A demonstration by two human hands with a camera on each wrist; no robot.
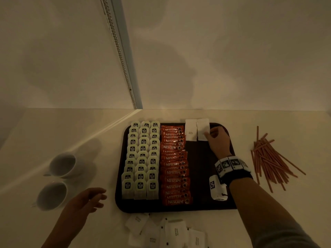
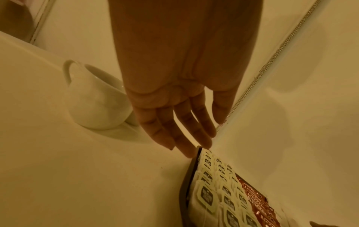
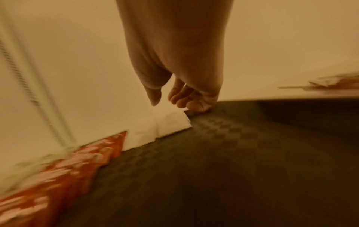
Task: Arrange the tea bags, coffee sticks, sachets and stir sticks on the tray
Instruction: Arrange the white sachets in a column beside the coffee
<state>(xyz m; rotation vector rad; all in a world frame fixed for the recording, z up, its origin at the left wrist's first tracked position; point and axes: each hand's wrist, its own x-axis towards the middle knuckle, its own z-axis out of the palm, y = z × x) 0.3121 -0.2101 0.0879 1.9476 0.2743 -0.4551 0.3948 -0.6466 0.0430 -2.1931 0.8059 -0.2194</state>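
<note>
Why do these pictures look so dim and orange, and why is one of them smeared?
Head view: dim warm light, soft shadows on the wall, tray dark. Left wrist view: yellow cast, left hand sharp enough. Right wrist view: motion blur smears the coffee sticks; right hand soft.

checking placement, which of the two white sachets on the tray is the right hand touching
The right-hand sachet, at the tray's far edge; the right hand touches its edge. The other sachet lies beside the coffee sticks.

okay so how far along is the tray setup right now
Done: tea bags and coffee sticks fill their rows on the tray. In hand: right hand placing the second sugar sachet. Left: loose sachets and stir sticks, still off-tray.
</note>
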